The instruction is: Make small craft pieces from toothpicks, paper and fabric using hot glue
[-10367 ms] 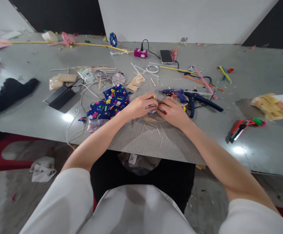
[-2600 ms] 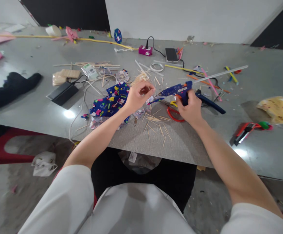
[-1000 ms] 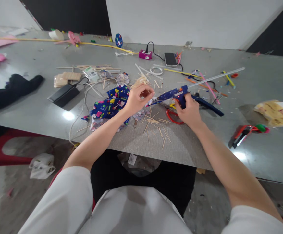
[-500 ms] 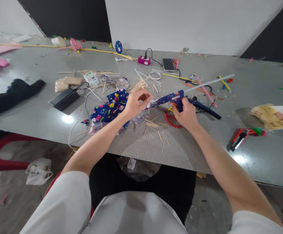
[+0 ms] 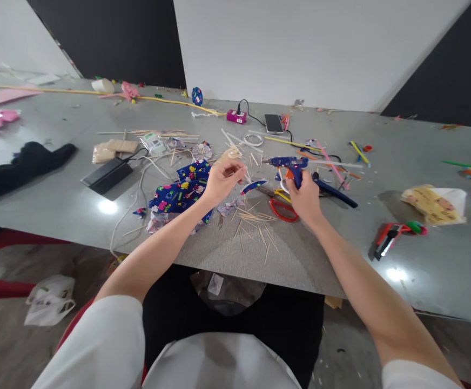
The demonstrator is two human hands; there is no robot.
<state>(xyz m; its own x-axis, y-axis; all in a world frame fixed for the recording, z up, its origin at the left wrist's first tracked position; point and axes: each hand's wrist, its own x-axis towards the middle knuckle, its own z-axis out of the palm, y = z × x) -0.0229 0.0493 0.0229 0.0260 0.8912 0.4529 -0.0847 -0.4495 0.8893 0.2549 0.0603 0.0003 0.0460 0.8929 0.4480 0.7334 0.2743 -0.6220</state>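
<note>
1. Right hand (image 5: 305,195) wraps the handle of the blue glue gun (image 5: 287,162), above the table (image 5: 219,246); nozzle faces the other hand, apart.
2. Left hand (image 5: 224,183): thumb and fingertips close together; cannot tell what they pinch.
3. Blue patterned piece (image 5: 254,187) just below those fingertips.
4. Toothpicks (image 5: 255,217) scattered nearer the body, beside red-handled scissors (image 5: 283,212).

This looks like a craft workshop, to judge by the long grey desk (image 5: 442,270) strewn with handicraft supplies along a wall of white (image 5: 300,54) and black panels (image 5: 118,43). Loose toothpicks (image 5: 255,216), cartoon-print blue fabric (image 5: 176,195), red-and-yellow-handled scissors (image 5: 286,220) and a box cutter (image 5: 388,240) lie on it, with a hot glue gun (image 5: 286,162) above. A yellow extension cord (image 5: 166,100) reaches a purple power socket (image 5: 236,116). Coloured scraps (image 5: 448,127) dot the back edge, and bits of litter mark the bare grey floor (image 5: 352,351).
</note>
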